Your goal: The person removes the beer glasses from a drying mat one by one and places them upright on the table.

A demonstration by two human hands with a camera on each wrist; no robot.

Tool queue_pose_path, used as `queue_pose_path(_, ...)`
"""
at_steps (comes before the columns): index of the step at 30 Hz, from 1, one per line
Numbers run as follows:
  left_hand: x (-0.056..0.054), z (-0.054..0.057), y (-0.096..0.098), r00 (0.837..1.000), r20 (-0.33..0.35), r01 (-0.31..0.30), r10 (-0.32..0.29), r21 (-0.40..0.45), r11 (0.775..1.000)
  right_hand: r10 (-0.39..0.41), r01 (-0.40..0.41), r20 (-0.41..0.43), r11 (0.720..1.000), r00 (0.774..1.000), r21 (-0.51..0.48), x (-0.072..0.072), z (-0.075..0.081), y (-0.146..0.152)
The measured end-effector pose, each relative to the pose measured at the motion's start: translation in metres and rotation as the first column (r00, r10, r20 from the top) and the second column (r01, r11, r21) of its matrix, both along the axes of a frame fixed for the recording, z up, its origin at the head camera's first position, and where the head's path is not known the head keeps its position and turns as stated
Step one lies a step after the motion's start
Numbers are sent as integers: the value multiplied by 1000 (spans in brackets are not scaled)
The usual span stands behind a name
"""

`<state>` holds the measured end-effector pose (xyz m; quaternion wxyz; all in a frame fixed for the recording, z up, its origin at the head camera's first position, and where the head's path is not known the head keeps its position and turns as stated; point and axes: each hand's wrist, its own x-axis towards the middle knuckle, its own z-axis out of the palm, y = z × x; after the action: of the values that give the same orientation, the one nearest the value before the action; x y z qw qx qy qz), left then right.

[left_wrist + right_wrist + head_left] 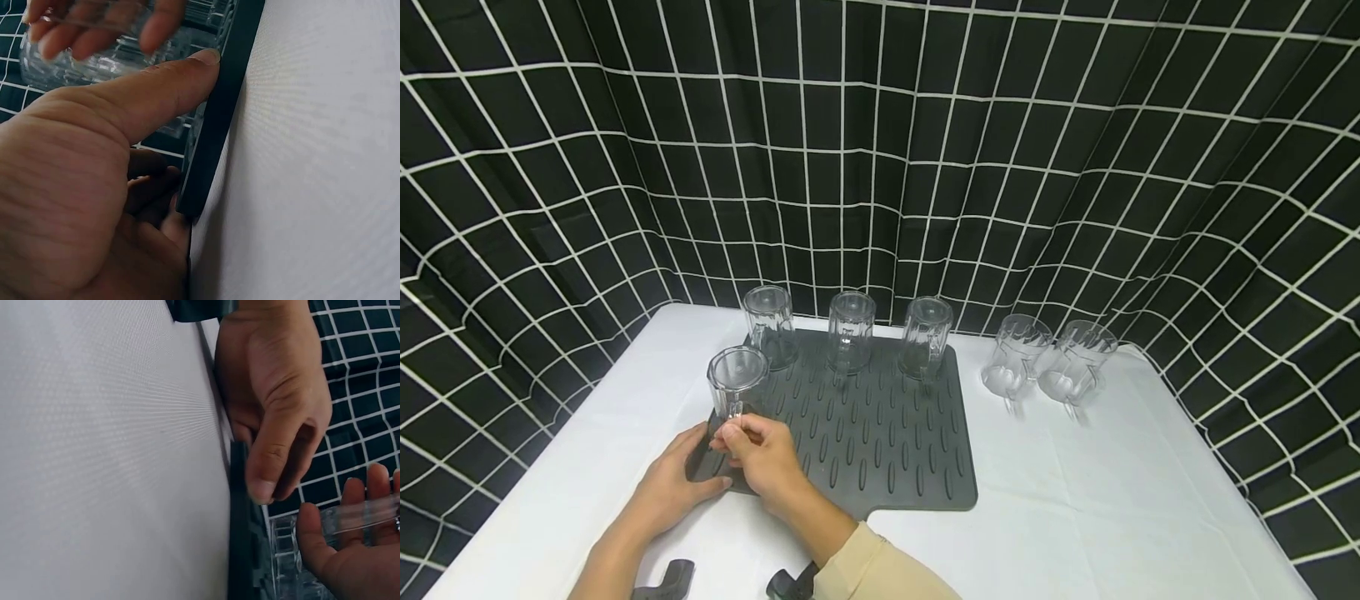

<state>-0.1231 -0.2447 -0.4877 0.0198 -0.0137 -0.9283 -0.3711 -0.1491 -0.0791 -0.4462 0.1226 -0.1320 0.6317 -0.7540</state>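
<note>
My right hand (pixel 767 458) pinches the handle of a clear glass mug (pixel 737 371) at the front left of a dark grey ribbed mat (pixel 876 454). The mug is bottom up over the mat. Close beside it, my left hand (pixel 662 492) rests around the mat's near left corner, thumb on the front edge and fingers along the left side. In the left wrist view its thumb (pixel 169 87) lies straight against the mat's edge (pixel 225 106). Three more glass mugs, among them the middle one (pixel 852 333), stand bottom up along the mat's back edge.
Right of the mat, two clear glass mugs, one nearer the mat (pixel 1015 362) and one farther right (pixel 1077 367), stand rim up on the white cloth (pixel 1120 500). A black curtain with a white grid (pixel 880 150) surrounds the table. Dark fittings (pixel 672 579) show near my wrists.
</note>
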Motion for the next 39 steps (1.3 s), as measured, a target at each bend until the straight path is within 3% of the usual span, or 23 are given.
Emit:
queue_pose_path(12, 0, 2, 2, 999, 15, -41, 41, -37, 998, 42, -51, -194, 998, 980, -43, 8, 13, 38)
queue_pose_path(29, 0, 3, 3, 998, 42, -48, 50, -38, 998, 79, -86, -214, 996, 974, -19, 18, 23, 78)
queue_pose_path(39, 0, 0, 5, 997, 51, -56, 58, -29, 998, 62, -62, -238, 998, 969, 9, 20, 24, 112)
